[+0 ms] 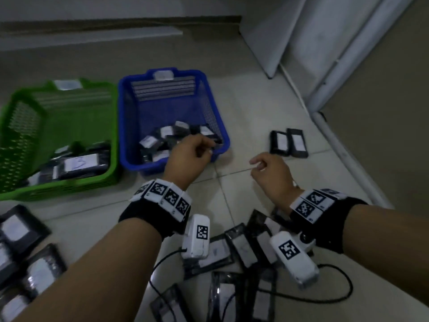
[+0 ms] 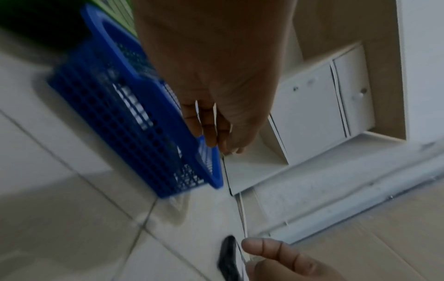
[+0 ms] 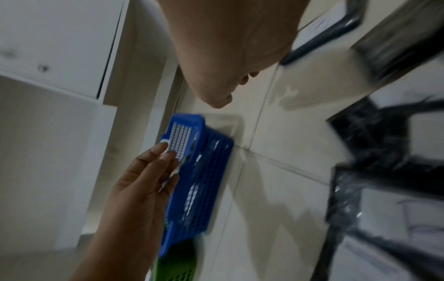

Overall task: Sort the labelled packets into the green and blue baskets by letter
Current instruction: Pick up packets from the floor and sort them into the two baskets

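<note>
The blue basket (image 1: 214,112) holds several black packets with white labels (image 1: 167,135) at its near end. To its left, the green basket (image 1: 14,135) holds several packets, the top one (image 1: 80,163) labelled B. My left hand (image 1: 204,149) hovers over the blue basket's near right corner, fingers relaxed and holding nothing; the right wrist view shows the left hand (image 3: 163,157) with fairly straight fingers. My right hand (image 1: 257,165) hangs over the floor to the right of the basket, loosely curled and empty. Two packets (image 1: 289,142) lie just beyond it.
Several loose packets (image 1: 241,247) are strewn on the tiled floor under my wrists, and more packets (image 1: 21,228) lie at the lower left. A black cable (image 1: 343,289) loops over the near pile. White panels (image 1: 301,31) lean against the wall at the right.
</note>
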Demonstrator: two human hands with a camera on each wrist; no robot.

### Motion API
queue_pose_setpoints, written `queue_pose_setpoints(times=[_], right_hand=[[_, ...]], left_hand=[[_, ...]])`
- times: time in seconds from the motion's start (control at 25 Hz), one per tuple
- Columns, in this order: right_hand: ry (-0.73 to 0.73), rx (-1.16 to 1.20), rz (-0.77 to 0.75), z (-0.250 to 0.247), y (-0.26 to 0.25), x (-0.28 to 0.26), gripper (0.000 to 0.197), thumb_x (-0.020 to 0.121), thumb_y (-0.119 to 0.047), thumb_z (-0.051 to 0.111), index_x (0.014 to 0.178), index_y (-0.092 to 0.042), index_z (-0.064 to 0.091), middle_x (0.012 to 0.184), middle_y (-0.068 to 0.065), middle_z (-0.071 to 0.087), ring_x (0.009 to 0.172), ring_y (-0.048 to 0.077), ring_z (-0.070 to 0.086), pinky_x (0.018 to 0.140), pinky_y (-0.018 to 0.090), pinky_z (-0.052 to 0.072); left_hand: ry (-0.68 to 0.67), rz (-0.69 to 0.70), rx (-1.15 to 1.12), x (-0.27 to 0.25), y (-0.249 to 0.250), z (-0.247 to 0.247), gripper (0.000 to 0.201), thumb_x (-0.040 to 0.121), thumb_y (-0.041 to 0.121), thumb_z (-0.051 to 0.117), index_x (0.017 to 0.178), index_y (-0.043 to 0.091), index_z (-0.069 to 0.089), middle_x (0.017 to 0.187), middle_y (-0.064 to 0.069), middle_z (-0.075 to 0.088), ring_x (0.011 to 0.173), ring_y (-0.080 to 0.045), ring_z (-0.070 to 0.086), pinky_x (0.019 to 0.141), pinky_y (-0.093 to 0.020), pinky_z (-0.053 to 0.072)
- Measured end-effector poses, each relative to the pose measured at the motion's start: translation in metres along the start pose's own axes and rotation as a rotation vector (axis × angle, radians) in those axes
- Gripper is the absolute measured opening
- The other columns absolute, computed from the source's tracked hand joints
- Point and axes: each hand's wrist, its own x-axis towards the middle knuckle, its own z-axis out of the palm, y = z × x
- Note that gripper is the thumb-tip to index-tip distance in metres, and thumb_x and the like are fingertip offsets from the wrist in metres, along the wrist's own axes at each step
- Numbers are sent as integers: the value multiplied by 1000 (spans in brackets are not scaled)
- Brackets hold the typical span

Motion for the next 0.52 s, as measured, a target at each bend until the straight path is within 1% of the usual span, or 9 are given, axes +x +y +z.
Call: queue_pose_setpoints(times=[0.08,0.16,0.2,0.24,0.32,0.4,0.44,0.48,0.52], right_hand=[[60,-62,96,-22,48,2,20,76,-5,64,95,-8,69,88,16,63,89,32,62,78,30,47],[71,-131,165,-34,85,4,24,77,-9,68,100,-1,68,92,22,64,95,38,61,85,40,49],[59,-167,206,-38,98,5,31,78,-13,70,105,0,66,98,24,63,99,39,59,89,41,47],[46,-187,237,-39,108,6,39,77,-18,72,111,-1,64,105,25,61,103,39,56,92,40,44],[12,-202,236,-36,120,9,53,76,-27,74,121,-4,58,113,22,55,109,38,51,96,38,39],[-32,-247,191,-30,128,14,57,75,-34,75,121,-6,56,113,18,53,110,35,48,94,37,34],[-50,-275,175,-28,132,17,57,73,-36,74,119,-7,56,113,17,53,110,34,47,94,36,33],[-62,-288,168,-26,134,19,57,72,-36,75,116,-7,55,113,16,53,110,34,46,93,36,33],[-65,-280,178,-27,136,22,56,70,-34,75,114,-6,55,113,16,52,109,33,47,93,37,33]], left_hand=[[-92,23,8,5,13,46,15,84,12,61,93,23,65,99,2,66,85,-7,60,76,-7,43],[-184,46,53,8,21,87,15,85,12,61,94,23,67,99,1,66,85,-8,60,81,-17,48],[-224,66,86,11,24,105,16,84,12,60,95,22,68,100,0,65,85,-9,60,83,-21,48],[-262,78,116,14,25,122,18,83,11,60,97,20,68,102,-1,63,87,-10,59,83,-20,46],[-315,86,165,24,25,145,24,82,9,61,104,16,66,108,-4,57,91,-13,57,79,-14,38],[-303,95,181,37,24,164,32,79,7,64,111,12,63,113,-8,52,97,-19,56,80,-12,35],[-281,99,182,46,25,173,37,77,8,66,114,11,61,116,-10,50,100,-23,56,84,-16,38],[-253,92,192,54,25,181,44,75,9,69,118,11,58,121,-11,48,105,-27,55,90,-24,42],[-234,75,221,64,27,189,52,73,12,71,122,11,54,126,-12,46,111,-31,52,97,-32,42]])
